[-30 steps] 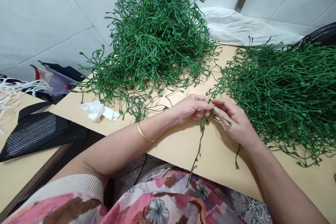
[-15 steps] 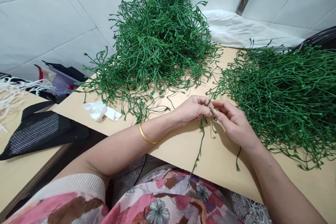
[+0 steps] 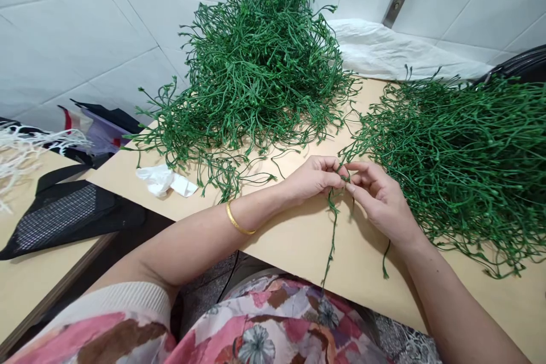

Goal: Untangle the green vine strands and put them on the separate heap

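My left hand (image 3: 313,177), below a gold bangle (image 3: 238,218), is closed, thumb and fingers pinching a thin green artificial-looking stem (image 3: 332,233). From the pinch, the knotted stem hangs down past the table's front edge. My right hand (image 3: 379,193) meets the left at the fingertips, its thumb and index finger closed on a piece of the same green stem. The exact join between the fingertips is mostly hidden. Another loose stem end (image 3: 386,261) pokes out under the right wrist.
A tall heap of green stems (image 3: 260,62) stands at the back of the table (image 3: 290,239), and a second heap (image 3: 478,165) lies at the right. Crumpled white tissue (image 3: 164,180) sits left. Beyond a gap are a black mesh item (image 3: 63,213) and white strands (image 3: 29,148).
The hanging green stem has swung a little to the right. A short stem end below the right fingers has shifted. Both hands stay nearly in place, fingertips together.
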The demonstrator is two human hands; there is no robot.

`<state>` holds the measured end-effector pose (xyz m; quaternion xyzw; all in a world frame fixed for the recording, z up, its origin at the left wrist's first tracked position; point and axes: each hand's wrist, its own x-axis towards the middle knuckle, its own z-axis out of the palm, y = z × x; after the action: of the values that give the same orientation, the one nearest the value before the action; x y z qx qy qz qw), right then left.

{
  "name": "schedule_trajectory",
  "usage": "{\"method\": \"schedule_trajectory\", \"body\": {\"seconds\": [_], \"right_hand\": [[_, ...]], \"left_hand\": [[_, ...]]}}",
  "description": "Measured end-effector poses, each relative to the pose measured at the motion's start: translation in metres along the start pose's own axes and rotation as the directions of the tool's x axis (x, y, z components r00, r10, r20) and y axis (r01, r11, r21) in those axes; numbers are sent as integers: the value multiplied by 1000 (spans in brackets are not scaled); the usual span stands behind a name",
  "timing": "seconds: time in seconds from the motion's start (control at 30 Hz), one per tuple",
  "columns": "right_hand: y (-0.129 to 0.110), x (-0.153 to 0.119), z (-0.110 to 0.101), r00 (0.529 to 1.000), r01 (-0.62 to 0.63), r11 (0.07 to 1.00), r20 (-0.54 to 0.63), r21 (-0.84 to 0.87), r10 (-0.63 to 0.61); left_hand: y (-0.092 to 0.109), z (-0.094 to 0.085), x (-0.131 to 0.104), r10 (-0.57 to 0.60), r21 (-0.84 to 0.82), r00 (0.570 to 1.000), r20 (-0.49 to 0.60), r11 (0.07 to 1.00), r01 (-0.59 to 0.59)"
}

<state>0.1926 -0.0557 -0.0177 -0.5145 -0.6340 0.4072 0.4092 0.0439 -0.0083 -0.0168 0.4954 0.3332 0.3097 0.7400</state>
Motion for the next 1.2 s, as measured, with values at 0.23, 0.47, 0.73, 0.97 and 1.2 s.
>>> {"method": "schedule_trajectory", "body": {"seconds": [0.23, 0.47, 0.73, 0.97, 1.2], "right_hand": [[-2, 0, -3, 987, 137, 875, -14, -464, -162], [-3, 1, -5, 946, 300, 778, 67, -552, -317], [-5, -1, -15, 965, 261, 850, 131, -458, -226], [-6, -1, -14, 958, 269, 834, 43, -482, -284], [-6, -2, -15, 947, 289, 805, 32, -518, -320]], "left_hand": [[-1, 2, 0, 55, 148, 996, -70, 988, -44], [-1, 2, 0, 108, 230, 993, -52, 969, -93], [-2, 2, -1, 110, 234, 994, 0, 966, -107], [1, 1, -3, 150, 243, 988, 22, 958, -151], [0, 1, -4, 167, 272, 986, 24, 948, -167]]}}
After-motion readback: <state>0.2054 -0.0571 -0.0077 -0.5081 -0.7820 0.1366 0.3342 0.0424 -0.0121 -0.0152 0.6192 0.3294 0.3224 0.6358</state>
